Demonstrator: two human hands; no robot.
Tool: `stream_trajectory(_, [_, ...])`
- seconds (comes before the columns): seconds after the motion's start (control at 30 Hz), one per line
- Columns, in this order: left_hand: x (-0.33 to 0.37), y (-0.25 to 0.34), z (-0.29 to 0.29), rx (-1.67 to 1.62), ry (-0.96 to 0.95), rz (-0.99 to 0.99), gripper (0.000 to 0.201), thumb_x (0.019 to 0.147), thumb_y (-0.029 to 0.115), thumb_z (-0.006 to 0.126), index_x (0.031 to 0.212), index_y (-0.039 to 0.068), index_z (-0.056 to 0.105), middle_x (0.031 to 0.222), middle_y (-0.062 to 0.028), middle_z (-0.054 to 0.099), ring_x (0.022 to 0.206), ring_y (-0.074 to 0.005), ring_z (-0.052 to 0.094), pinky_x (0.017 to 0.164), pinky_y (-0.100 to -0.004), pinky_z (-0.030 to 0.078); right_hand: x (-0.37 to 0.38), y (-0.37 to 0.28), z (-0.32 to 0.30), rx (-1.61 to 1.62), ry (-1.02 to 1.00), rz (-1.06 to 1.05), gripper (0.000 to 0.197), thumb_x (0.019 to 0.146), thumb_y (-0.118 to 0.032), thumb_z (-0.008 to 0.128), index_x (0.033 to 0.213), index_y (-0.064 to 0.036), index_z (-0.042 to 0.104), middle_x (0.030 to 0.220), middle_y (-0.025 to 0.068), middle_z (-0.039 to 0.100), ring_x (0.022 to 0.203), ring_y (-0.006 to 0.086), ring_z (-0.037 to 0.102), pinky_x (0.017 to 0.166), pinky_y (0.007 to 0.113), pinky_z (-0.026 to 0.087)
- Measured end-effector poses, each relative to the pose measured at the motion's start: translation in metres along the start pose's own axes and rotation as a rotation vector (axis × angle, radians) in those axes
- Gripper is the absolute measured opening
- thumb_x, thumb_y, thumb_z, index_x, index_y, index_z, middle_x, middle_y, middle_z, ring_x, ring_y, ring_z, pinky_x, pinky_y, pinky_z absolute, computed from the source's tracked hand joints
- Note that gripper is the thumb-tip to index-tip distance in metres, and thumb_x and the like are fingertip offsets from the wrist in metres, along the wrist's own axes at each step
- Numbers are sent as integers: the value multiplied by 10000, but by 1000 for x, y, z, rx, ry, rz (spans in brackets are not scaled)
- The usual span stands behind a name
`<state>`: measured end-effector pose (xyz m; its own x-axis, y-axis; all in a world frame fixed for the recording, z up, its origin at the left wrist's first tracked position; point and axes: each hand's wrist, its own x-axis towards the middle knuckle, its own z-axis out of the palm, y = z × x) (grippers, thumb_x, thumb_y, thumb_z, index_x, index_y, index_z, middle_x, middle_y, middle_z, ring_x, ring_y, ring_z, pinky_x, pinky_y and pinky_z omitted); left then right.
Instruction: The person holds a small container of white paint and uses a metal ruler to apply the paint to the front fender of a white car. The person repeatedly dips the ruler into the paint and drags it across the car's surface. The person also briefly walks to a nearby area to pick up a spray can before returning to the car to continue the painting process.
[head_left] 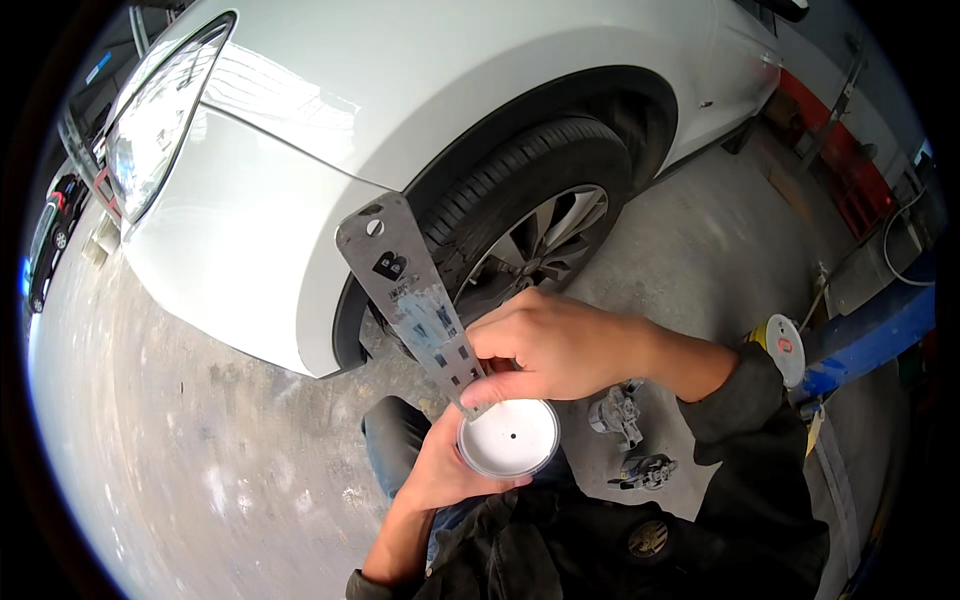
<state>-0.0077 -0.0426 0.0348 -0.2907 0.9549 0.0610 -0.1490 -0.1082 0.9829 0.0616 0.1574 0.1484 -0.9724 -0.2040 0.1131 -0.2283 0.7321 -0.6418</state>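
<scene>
1. The round tub (508, 440), centre of these clock directions, sits low in the view; its face is white with one small dark dot. Whether that is a lid or contents, I cannot tell.
2. The left hand (445, 465), at 8 to 9 o'clock, holds the tub, fingers curled around its side.
3. The flat metal plate (405, 285) slants up toward 11 o'clock, punched with holes and smeared pale blue; its lower end is at the tub's rim.
4. The right hand (545, 345), just past 12 o'clock, pinches that lower end between thumb and fingers.
5. Two spray guns (617, 415) stand on the floor (250, 450) around 3 o'clock.
6. A can (785, 350) lies between 2 and 3 o'clock, beside a blue beam (870, 335).
7. At 12 o'clock is a tyre (500, 190), under a white car (420, 80) whose headlight (165, 125) is between 10 and 11.
</scene>
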Motion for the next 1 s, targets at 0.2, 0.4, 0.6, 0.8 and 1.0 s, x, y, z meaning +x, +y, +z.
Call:
stream_trajectory(0.2, [-14,-10,-10,82,122,74,903,581,54,924,1360,35,467,1251,-53,579,1175,-167,552,1013,-343,442,-8,-19,-4,-10,472,-137,144,844,-129,744,855,3,685,689,113,655,567,206,624,527,321,459])
stream_trajectory(0.4, [-18,-11,-12,89,160,112,896,585,54,917,1364,42,474,1288,-67,555,1199,-172,538,1036,-342,423,-29,-51,-29,125,666,-102,173,864,-136,767,850,14,682,674,32,630,545,81,539,496,238,395])
stream_trajectory(0.6, [-20,-14,-10,95,155,135,894,588,59,912,1370,41,481,1294,-62,549,1210,-176,532,1046,-336,411,-44,-72,-39,137,696,-106,187,843,-144,785,865,20,698,691,32,631,588,75,512,528,222,372])
stream_trajectory(0.8, [-22,-17,-13,98,162,122,904,589,99,923,1374,37,479,1293,-69,551,1216,-182,535,1048,-337,412,-38,-71,-25,-2,700,-125,404,892,-356,731,792,6,582,674,70,585,554,107,503,482,237,360])
stream_trajectory(1.0, [-21,-14,-13,119,161,118,923,569,112,934,1370,40,480,1288,-72,564,1213,-183,543,1042,-338,420,-37,-71,-21,11,725,-163,380,895,-338,737,793,-9,578,664,77,594,548,111,508,473,241,366])
